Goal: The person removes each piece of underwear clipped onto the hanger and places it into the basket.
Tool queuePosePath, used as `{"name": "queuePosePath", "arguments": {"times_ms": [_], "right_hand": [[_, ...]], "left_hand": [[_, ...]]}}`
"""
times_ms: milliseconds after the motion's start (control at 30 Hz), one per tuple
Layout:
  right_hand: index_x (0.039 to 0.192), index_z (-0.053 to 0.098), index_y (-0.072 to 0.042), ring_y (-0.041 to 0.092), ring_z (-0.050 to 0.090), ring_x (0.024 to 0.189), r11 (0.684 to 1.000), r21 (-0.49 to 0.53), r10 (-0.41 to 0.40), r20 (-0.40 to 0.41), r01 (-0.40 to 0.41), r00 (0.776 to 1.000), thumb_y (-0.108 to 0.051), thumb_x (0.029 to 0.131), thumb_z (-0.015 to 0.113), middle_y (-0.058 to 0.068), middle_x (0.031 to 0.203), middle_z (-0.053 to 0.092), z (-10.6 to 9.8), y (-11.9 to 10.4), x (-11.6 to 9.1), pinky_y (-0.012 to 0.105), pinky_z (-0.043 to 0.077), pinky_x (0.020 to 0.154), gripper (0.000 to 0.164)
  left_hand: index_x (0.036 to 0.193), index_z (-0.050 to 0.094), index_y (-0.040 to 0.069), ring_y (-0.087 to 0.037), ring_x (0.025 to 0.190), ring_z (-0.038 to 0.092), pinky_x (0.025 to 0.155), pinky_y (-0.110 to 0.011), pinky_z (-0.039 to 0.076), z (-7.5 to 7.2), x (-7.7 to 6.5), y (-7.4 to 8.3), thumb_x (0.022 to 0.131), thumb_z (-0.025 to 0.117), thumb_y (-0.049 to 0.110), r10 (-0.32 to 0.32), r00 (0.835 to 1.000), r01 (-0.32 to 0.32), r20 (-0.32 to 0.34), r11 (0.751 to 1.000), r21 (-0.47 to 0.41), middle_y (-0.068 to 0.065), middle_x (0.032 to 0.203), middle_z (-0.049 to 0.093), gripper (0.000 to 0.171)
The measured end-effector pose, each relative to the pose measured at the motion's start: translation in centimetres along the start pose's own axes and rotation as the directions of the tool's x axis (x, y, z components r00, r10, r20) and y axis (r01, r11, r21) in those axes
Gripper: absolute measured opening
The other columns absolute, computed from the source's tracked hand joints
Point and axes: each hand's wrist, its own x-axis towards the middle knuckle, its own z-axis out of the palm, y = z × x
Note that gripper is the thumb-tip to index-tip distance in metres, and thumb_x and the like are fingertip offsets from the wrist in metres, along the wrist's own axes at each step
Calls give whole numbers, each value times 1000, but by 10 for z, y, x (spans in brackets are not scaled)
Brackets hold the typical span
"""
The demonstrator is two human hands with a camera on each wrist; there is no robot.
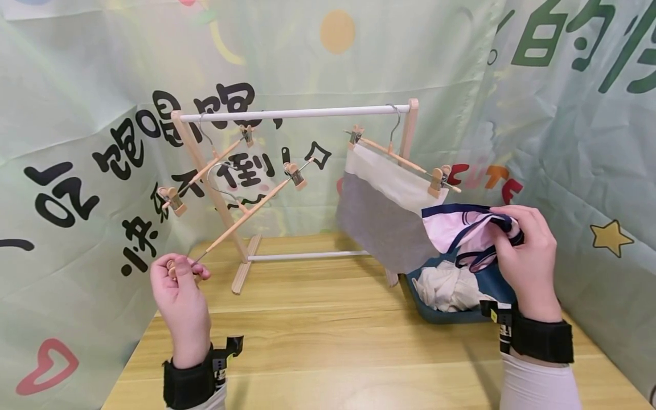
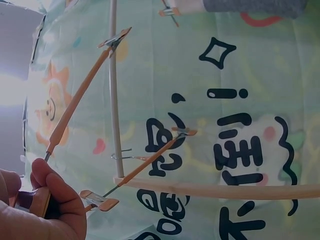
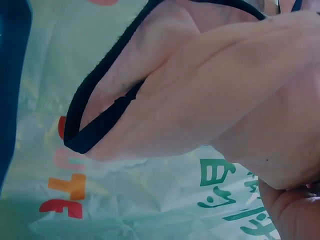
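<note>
My left hand (image 1: pixel 180 302) grips the near clip end of a wooden clip hanger (image 1: pixel 251 214), which slants up to the right with its metal hook upward. Its far clip (image 1: pixel 295 175) holds nothing. In the left wrist view, the fingers (image 2: pixel 60 195) curl round the clip. My right hand (image 1: pixel 530 259) pinches a small pale pink garment (image 1: pixel 456 225) with navy edging, bunched at the fingers and hanging leftward above a blue basin (image 1: pixel 435 318). In the right wrist view, the pink fabric (image 3: pixel 200 95) hides most of that hand.
A wooden drying rack (image 1: pixel 307 113) stands at the back of the table (image 1: pixel 318 353). On its right hangs a grey-and-white cloth (image 1: pixel 386 213) clipped to a hanger; a bare clip hanger (image 1: pixel 215 162) hangs on its left. White cloth (image 1: pixel 448 287) lies in the basin.
</note>
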Motion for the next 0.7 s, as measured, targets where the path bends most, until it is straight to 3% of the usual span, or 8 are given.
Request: {"name": "queuePosePath", "arguments": {"times_ms": [133,200,267,367,433,500,600,700], "right_hand": [[106,71,11,-18,48,108,999,-21,28,-6,-28,1000,20,82,68,-26,109,54,-1,8,-1,6,35,97,25],[106,71,11,-19,47,108,999,-36,38,-10,-38,999,20,83,68,-15,106,61,-1,13,-1,5,35,96,25],[106,71,10,-20,46,108,997,-52,51,-6,-51,999,19,84,69,-14,105,61,-1,20,-2,5,34,96,24],[107,72,8,-20,45,107,996,-69,62,2,-62,998,15,85,71,-21,105,59,-1,34,-3,5,33,95,23],[108,73,6,-20,45,107,994,-79,73,12,-72,997,12,86,73,-32,107,50,-2,41,-3,4,33,95,22],[109,73,5,-21,44,106,993,-92,82,23,-80,996,9,87,73,-32,106,49,-2,47,-4,4,33,95,22],[110,72,5,-21,41,105,988,-112,109,40,-104,993,7,89,73,-21,103,55,-3,52,-4,4,32,95,22],[112,71,5,-20,39,103,984,-125,134,55,-127,989,5,90,71,4,101,64,-4,56,-5,4,32,95,21]], "left_hand": [[105,50,8,-18,75,55,69,-20,55,-1,0,1,105,52,22,-2,1000,2,-1,1000,9,-9,91,50,14],[106,50,9,-19,75,55,69,-20,55,-1,0,1,105,52,22,-3,1000,3,-3,1000,11,-9,91,50,14],[106,50,8,-19,75,55,69,-20,55,-1,1,1,105,53,22,-3,1000,3,-4,1000,10,-9,91,50,14],[106,50,8,-19,76,55,69,-20,55,-1,1,1,105,53,22,-5,1000,5,-5,1000,7,-9,91,50,14],[106,50,8,-19,76,54,69,-20,55,-1,1,2,105,53,22,-7,1000,7,-6,1000,6,-9,92,50,14],[106,50,9,-18,76,54,70,-19,55,-1,1,2,105,53,22,-8,1000,9,-8,1000,8,-9,92,50,14],[106,49,9,-18,76,54,70,-19,55,0,0,2,106,52,21,-12,1000,12,-11,1000,14,-9,92,51,13],[106,49,9,-19,76,55,70,-19,55,0,1,2,106,52,21,-16,1000,16,-15,1000,20,-9,92,51,12]]}}
